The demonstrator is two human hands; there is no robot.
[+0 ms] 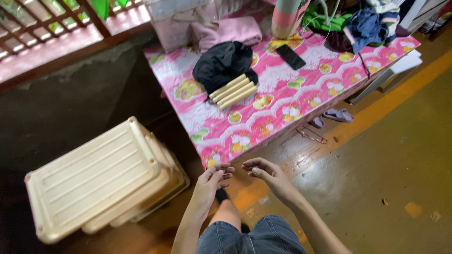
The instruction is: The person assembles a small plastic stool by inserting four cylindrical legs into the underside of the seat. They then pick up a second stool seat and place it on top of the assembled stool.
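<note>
Left hand and right hand both empty, fingers loosely curled, fingertips near each other above a knee in denim shorts, just before the pink floral bed, black cloth and cream slats well apart on it, cream crates at left.

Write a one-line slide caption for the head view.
Empty hands, left and right, held open above the knees, near a pink flowered mattress and stacked cream tubs.
</note>
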